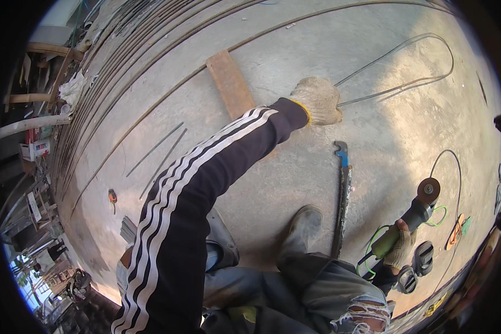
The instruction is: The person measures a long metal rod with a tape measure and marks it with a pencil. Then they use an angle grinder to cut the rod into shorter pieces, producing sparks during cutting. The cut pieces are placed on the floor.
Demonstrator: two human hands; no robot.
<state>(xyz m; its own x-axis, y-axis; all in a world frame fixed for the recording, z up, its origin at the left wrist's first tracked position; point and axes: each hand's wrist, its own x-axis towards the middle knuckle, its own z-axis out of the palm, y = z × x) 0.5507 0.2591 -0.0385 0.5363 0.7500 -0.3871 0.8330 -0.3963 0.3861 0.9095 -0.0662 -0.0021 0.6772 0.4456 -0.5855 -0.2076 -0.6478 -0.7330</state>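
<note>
My left hand (316, 101), in a knitted off-white work glove with a yellow cuff edge, reaches far forward over the concrete floor. Its fingers are closed round a thin steel rod (428, 79) bent into a long loop, which stretches away to the right. At the lower right my right hand (399, 250), in a fingertip-less glove, grips an angle grinder (414, 214) with a round disc facing up. Whether the disc spins cannot be told. Between the hands lies a long rusty bar tool (342, 195) with a blue hooked head.
A wooden board (231, 83) lies partly behind my left forearm. Long steel bars (167, 42) run along the upper left. Two short rods (161, 158) and a tape-measure-like orange item (112, 196) lie at left. The grinder's cord (459, 183) and black sandals (423, 258) are at right.
</note>
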